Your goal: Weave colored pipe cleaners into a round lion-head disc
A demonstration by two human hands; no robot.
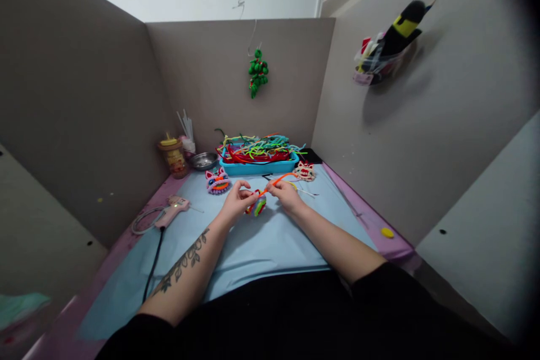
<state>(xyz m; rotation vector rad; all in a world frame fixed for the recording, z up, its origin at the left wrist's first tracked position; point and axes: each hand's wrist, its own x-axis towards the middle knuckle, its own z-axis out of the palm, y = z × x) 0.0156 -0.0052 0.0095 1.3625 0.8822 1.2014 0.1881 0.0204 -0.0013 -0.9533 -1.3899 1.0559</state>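
Note:
My left hand (237, 198) is closed in a pinch on a small red, green and yellow pipe-cleaner piece (256, 206) held just above the light blue mat (270, 242). My right hand (287, 193) is closed on an orange pipe cleaner (279, 180) that runs from the small piece up and to the right. The two hands are close together, with the piece between them.
A blue tray (257, 167) of several coloured pipe cleaners stands at the back. A purple cat-face craft (217, 181) and a cream one (304, 171) lie before it. A pink glue gun (172, 209), a metal bowl (203, 161) and a jar (174, 158) sit left. Grey partition walls enclose the desk.

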